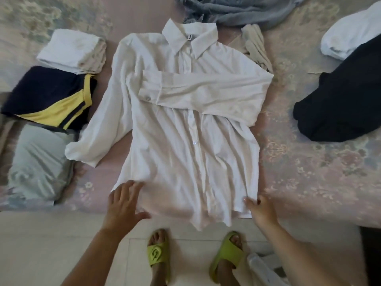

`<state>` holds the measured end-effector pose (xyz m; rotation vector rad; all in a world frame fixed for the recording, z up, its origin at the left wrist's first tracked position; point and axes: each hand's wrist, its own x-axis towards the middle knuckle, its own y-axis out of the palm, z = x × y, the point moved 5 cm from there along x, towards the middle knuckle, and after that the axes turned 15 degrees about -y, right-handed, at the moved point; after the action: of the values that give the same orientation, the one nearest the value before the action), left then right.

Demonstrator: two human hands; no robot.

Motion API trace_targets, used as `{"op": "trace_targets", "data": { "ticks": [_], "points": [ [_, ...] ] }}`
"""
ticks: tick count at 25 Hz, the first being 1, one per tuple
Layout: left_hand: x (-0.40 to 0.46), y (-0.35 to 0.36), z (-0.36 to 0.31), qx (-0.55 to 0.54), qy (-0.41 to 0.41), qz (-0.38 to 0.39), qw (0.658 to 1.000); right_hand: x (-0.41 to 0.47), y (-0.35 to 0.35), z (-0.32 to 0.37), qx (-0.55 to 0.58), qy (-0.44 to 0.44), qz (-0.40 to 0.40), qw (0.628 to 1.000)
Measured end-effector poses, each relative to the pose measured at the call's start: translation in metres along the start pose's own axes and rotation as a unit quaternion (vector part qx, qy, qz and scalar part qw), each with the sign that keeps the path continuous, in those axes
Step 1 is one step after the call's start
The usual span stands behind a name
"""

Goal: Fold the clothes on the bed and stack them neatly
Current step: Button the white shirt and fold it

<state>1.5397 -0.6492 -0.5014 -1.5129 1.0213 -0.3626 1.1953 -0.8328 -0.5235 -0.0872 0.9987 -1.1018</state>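
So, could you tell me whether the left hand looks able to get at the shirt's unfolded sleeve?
Probably yes: the left hand is open at the hem, and the sleeve lies uncovered just beyond it.

left hand [125, 203] flat, fingers spread; right hand [260, 209] curled in a pinch, both forearms outstretched

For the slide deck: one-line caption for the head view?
Both hands at the hem of a white shirt spread on the bed, one sleeve folded across.
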Motion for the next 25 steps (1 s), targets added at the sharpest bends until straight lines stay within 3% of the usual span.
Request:
{"op": "trace_targets", "data": {
  "ticks": [2, 4, 6, 8, 11, 13, 15, 17, 20, 22, 25],
  "points": [
    [-0.003, 0.004, 0.018, 0.05, 0.055, 0.019, 0.997, -0.011, 0.003, -0.005, 0.001, 0.01, -0.003, 1.0],
    [0.004, -0.007, 0.017, 0.032, 0.111, -0.053, 0.992, -0.016, -0.002, -0.006, 0.011, -0.003, -0.05, 0.999],
    [0.013, -0.019, 0.011, 0.009, 0.141, -0.089, 0.986, -0.02, -0.008, -0.008, 0.083, 0.013, -0.104, 0.991],
    [0.016, -0.023, 0.011, -0.023, 0.136, -0.07, 0.988, -0.025, -0.008, -0.013, 0.178, 0.056, -0.121, 0.975],
    [0.02, -0.027, 0.035, -0.127, -0.001, -0.027, 0.992, -0.033, 0.001, -0.014, 0.249, 0.076, -0.139, 0.955],
    [0.018, -0.025, 0.062, -0.211, -0.164, -0.017, 0.964, -0.037, 0.003, -0.013, 0.301, 0.065, -0.153, 0.939],
    [0.008, -0.025, 0.079, -0.282, -0.259, -0.05, 0.923, -0.037, 0.008, -0.01, 0.381, 0.063, -0.133, 0.913],
    [-0.002, -0.025, 0.086, -0.358, -0.305, -0.073, 0.88, -0.039, 0.017, -0.008, 0.405, 0.064, -0.085, 0.908],
    [-0.006, -0.02, 0.087, -0.453, -0.343, -0.065, 0.82, -0.041, 0.016, -0.015, 0.287, 0.029, -0.049, 0.956],
    [-0.003, -0.018, 0.084, -0.449, -0.34, -0.053, 0.825, -0.04, 0.011, -0.017, 0.214, -0.01, -0.042, 0.976],
    [0.009, -0.011, 0.078, -0.371, -0.342, -0.04, 0.862, -0.034, 0.001, -0.026, 0.168, -0.039, -0.073, 0.982]
  ]
}}
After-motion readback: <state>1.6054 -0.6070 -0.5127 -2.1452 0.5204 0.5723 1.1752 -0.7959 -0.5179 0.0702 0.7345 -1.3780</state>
